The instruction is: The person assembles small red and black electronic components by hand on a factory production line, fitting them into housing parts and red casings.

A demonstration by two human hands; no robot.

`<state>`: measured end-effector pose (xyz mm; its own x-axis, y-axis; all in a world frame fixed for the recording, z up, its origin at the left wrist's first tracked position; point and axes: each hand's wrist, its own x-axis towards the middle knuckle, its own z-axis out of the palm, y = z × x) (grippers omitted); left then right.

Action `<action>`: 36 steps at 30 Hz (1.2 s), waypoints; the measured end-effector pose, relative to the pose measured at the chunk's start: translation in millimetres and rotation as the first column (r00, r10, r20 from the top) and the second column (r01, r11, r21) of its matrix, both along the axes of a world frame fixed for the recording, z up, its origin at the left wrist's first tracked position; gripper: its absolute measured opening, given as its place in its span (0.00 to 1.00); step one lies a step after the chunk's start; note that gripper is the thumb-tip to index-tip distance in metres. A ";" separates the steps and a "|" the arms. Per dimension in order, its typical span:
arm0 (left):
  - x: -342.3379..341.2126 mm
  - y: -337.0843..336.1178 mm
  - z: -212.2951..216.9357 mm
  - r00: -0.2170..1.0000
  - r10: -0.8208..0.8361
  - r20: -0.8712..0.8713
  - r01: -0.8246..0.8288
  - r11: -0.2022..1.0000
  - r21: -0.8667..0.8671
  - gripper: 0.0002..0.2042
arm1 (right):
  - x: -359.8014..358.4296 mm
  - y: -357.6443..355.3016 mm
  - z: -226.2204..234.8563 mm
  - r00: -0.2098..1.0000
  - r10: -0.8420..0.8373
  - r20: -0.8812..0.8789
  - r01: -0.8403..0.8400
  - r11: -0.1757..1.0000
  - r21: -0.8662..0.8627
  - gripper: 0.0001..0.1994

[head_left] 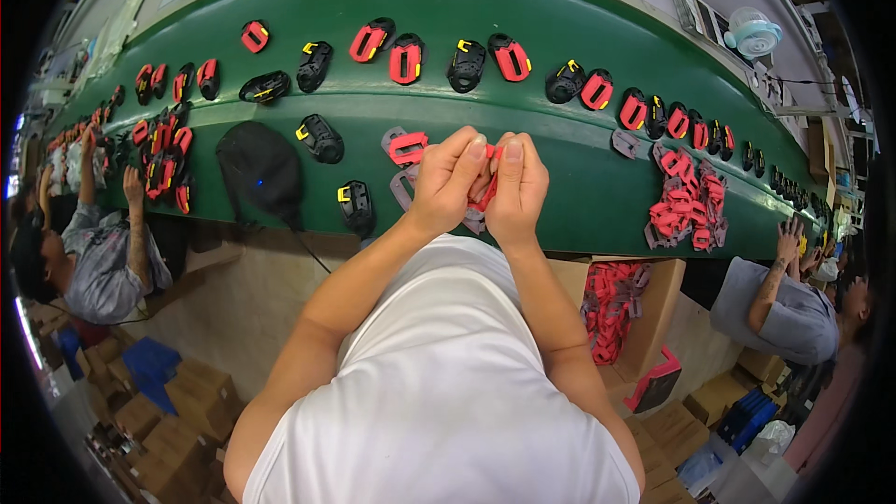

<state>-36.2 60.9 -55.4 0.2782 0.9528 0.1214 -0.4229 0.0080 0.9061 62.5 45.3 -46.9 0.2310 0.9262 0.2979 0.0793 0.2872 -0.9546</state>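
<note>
Both hands, left hand (448,182) and right hand (516,189), fingers clamped on seemingly one red plastic part (487,189).

The one view came from a camera on my head, the left of a side-by-side pair, and it looked steeply down past my white shirt (448,383). It was a wide fisheye, so the green conveyor belt (523,9) bent in an arc across the top and the corners went black. The picture stood upright, its left being my left. My forearms came in from the lower edge, and my left hand (448,182) and right hand (516,189) sat close, near the middle. Far out at both rims it caught seated co-workers, small and warped. No second view overlapped it.
</note>
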 end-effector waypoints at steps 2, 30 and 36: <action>1.0 -0.9 0.1 1.000 -0.004 0.008 0.004 1.000 -0.011 0.15 | 0.8 -1.9 4.0 1.000 0.009 0.008 -0.009 1.000 -0.015 0.16; 22.1 33.1 -36.2 0.982 0.003 -0.190 -0.033 0.987 -0.157 0.14 | 21.7 22.7 -20.1 0.960 -0.044 0.276 0.029 0.998 0.057 0.12; -17.2 85.5 -51.0 0.921 0.033 -0.389 -0.055 0.997 -0.046 0.13 | 30.3 45.9 -34.2 0.997 0.040 0.067 -0.025 0.976 -0.219 0.06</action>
<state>-53.5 146.4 -106.3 0.2505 0.9673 -0.0400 -0.0393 0.0514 0.9979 92.7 91.2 -81.1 0.1854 0.9773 0.1029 0.1423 0.0770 -0.9868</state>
